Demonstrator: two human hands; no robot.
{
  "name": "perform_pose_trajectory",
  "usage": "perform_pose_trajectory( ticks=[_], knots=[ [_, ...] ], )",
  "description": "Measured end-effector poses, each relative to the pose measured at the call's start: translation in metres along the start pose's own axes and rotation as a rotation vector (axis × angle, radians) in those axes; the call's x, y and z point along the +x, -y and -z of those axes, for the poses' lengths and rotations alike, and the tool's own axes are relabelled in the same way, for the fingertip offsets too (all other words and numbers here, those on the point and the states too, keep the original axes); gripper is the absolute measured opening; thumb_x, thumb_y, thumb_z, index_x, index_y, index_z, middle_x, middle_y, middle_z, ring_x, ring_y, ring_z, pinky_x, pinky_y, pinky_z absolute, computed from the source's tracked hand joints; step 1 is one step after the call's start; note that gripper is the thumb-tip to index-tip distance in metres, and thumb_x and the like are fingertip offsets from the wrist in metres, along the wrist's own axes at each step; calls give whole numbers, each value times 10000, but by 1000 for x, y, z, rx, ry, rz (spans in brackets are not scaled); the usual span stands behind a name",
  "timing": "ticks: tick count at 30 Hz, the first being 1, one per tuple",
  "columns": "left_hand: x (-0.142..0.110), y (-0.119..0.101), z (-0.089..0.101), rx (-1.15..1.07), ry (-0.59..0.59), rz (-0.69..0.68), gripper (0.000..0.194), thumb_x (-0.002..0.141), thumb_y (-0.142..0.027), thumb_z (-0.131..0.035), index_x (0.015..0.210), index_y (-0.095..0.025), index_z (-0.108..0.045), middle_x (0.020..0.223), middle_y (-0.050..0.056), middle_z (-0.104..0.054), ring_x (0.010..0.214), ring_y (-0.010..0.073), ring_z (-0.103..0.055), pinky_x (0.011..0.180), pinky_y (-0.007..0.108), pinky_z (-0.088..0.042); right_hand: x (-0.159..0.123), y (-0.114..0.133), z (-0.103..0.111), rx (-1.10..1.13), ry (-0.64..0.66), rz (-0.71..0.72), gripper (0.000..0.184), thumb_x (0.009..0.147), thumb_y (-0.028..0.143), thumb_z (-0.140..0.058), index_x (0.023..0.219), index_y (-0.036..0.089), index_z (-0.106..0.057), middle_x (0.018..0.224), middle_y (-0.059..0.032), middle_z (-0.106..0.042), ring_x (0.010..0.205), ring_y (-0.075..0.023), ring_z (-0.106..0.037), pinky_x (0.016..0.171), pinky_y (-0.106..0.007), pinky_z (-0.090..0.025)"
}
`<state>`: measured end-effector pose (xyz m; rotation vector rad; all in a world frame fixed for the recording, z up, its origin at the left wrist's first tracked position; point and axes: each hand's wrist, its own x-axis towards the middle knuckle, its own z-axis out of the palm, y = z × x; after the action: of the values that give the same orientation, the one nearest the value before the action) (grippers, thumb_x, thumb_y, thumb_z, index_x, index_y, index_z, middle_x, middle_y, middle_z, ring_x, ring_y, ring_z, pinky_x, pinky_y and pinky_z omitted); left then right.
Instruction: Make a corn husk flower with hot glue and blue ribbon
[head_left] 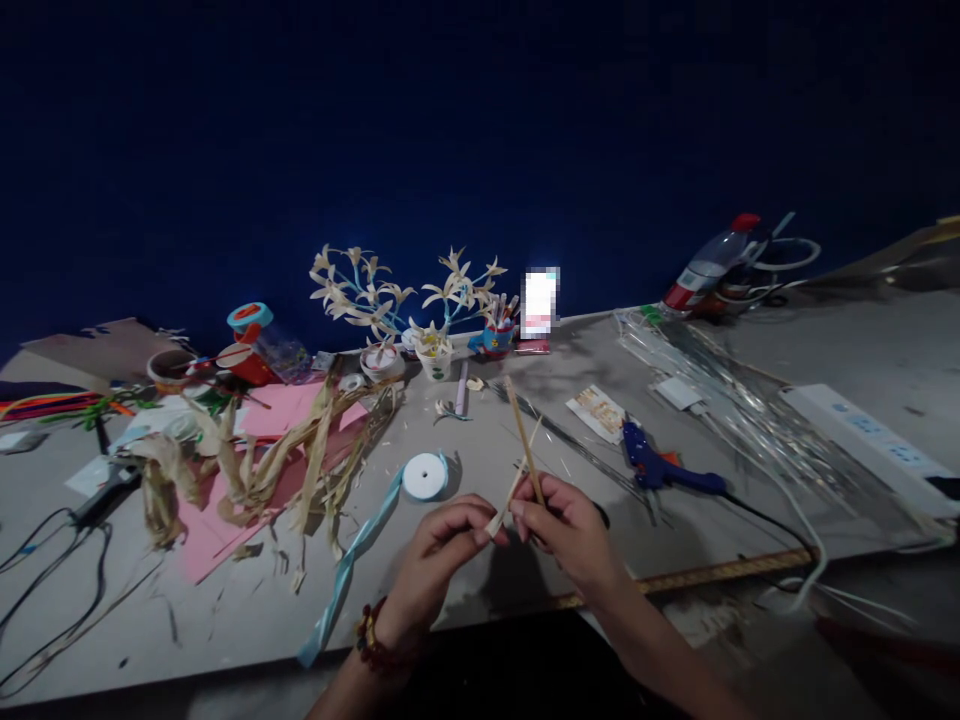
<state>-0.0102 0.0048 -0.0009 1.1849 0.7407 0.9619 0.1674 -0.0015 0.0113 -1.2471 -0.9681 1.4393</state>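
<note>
My left hand (448, 552) pinches the lower end of a pale strip of corn husk (495, 522) between thumb and fingers. A bead bracelet is on that wrist. My right hand (571, 525) is closed on a thin wooden stick (523, 430), which slants up and away over the table. Its fingertips also meet the husk strip, close to my left fingertips. How the strip is fixed, if at all, is hidden by the fingers. Just left of the hands lies a roll of light blue ribbon (425, 476), its tail unwound toward the table's front edge.
Dried corn husks (251, 465) lie over pink paper (202, 530) at left. Husk flowers stand in a paper cup (435, 360) at the back. To the right are a blue glue gun (667, 465), wires (720, 400), a power strip (862, 430) and a bottle (709, 265).
</note>
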Motion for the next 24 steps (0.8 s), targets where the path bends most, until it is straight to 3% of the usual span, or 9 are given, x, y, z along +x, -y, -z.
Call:
perform_pose_trajectory(
  ticks=[4, 10, 13, 20, 24],
  knots=[
    [0, 1, 1, 18, 17, -3, 132, 877, -263, -656, 833, -176, -744, 930, 90, -678, 934, 242, -621, 877, 360, -454, -1, -1, 1, -1, -16, 24, 184, 745, 330, -696, 682, 202, -581, 518, 55, -511, 474, -98, -408, 475, -229, -306],
    [9, -10, -3, 382, -48, -221, 78, 893, -246, -645, 854, -185, -675, 894, 75, -665, 916, 227, -606, 892, 370, -434, -3, 1, -2, -151, -15, 114, 136, 757, 294, -664, 681, 203, -597, 579, 35, -553, 547, -127, -488, 557, -249, -399],
    [11, -14, -8, 463, -71, -248, 127, 911, -251, -614, 804, -186, -632, 836, 58, -650, 856, 211, -594, 877, 357, -425, -3, 0, -2, -178, -27, 153, 133, 776, 297, -652, 692, 205, -607, 591, 31, -565, 548, -131, -491, 553, -249, -401],
    [11, -10, -12, 402, -156, -177, 109, 894, -292, -636, 849, -193, -639, 868, 44, -635, 911, 212, -582, 944, 343, -402, -6, 2, -1, -297, 28, 201, 80, 758, 220, -626, 681, 202, -620, 641, 17, -597, 597, -142, -530, 574, -247, -418],
    [12, -3, -11, 116, -175, -13, 145, 850, -308, -685, 811, -181, -628, 816, 25, -598, 825, 182, -544, 807, 295, -425, -5, 3, -3, -255, 65, 149, 87, 744, 241, -629, 671, 202, -602, 616, 24, -577, 565, -133, -511, 555, -247, -413]
  ],
)
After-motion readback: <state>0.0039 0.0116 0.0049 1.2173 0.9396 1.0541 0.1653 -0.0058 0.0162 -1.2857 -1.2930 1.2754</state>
